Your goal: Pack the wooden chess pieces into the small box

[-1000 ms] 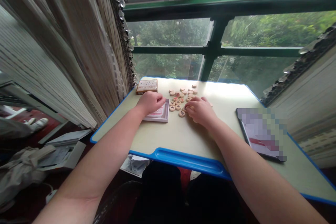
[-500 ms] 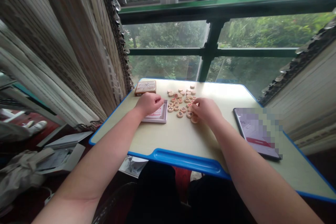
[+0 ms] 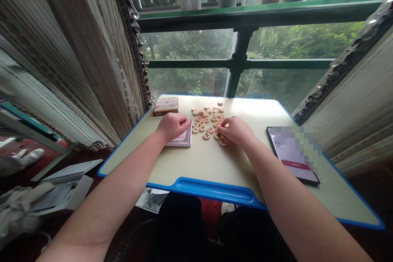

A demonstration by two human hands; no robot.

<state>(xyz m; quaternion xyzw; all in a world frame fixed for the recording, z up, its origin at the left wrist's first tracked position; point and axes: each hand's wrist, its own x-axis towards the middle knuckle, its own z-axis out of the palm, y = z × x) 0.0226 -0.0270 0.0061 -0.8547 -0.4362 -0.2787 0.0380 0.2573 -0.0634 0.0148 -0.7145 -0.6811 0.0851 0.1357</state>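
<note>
My left hand (image 3: pixel 174 127) is closed, fingers curled together, over a shallow open box tray (image 3: pixel 188 141) with a paper showing red print inside. Whether its fingers hold anything is hidden. On the right, my right hand (image 3: pixel 235 129) reaches to the near right side of a loose cluster of round wooden Chinese chess pieces (image 3: pixel 206 135). Its thumb and fingertips are pinched at a chess piece (image 3: pixel 216 135), partly covered by them. Another piece (image 3: pixel 223 142) lies just under that hand. Several pieces show red or dark characters.
The box lid (image 3: pixel 166 105) lies at the table's back left. To the right rests a tablet (image 3: pixel 293 155) with a lit screen. A blue tray groove (image 3: pixel 215 190) runs along the table's front edge. Windows stand behind, curtains (image 3: pixel 76 49) at both sides.
The view has shifted slightly. My right fingertips have moved a little left and nearer to me among the pieces. My left hand has edged slightly right over the box tray.
</note>
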